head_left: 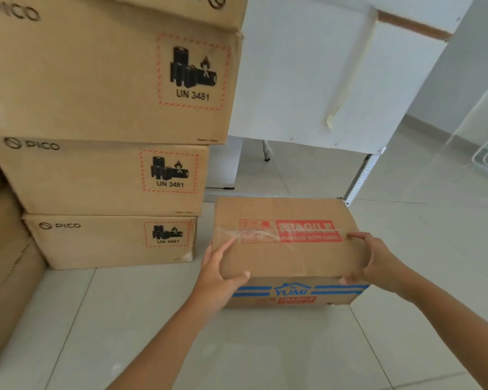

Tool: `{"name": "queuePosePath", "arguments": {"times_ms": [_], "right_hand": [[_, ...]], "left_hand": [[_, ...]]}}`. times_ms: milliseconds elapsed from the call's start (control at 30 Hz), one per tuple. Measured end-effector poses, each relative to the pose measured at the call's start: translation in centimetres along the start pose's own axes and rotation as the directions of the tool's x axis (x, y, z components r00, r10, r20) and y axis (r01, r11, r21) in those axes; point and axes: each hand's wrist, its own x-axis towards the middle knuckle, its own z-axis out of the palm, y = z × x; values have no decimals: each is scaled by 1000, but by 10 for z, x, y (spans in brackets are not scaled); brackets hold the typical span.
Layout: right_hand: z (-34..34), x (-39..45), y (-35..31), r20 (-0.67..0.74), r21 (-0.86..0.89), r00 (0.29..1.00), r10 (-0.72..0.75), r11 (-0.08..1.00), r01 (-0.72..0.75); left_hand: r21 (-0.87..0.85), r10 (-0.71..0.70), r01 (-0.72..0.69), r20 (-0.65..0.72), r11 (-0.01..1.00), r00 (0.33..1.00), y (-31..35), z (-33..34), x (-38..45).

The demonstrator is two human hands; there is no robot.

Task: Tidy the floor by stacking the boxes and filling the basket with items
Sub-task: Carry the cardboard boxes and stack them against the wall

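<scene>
From the head view, the taped Yumi box point(288, 249) sits on the tiled floor point(265, 347) just right of the stack of Pico boxes point(110, 175), its long axis running left to right. The left hand point(220, 274) and right hand point(375, 263) grip its near corners, fingers curled over the top edge, both equally near. The stack's top runs out of frame, and a white board point(307, 80) stands close behind the box.

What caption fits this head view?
Both hands, left hand and right hand, grip a taped FRAGILE box beside stacked PICO boxes.
</scene>
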Motion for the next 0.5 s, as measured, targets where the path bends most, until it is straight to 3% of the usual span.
{"name": "queuePosePath", "arguments": {"times_ms": [100,167,267,333,400,433,500], "right_hand": [[12,41,13,-86,70,995,-51,996,57],[28,62,17,-61,100,997,-51,993,56],[50,92,23,-77,7,989,-125,992,126],[59,107,22,-126,-54,973,-192,981,187],[63,119,24,-151,-120,961,-232,969,215],[64,122,24,-156,-188,960,-231,961,200],[65,128,23,-163,-348,964,-210,927,143]], "left_hand": [[143,65,-60,-26,988,998,2,5,36],[306,71,-40,-92,951,993,0,4,59],[529,122,-43,-116,848,986,-20,-3,81],[750,207,-62,-101,658,973,-30,-6,89],[928,282,-33,-79,371,956,-33,-6,95],[965,298,-2,-78,261,951,-31,-4,96],[990,285,51,-87,134,954,-29,1,101]]}}
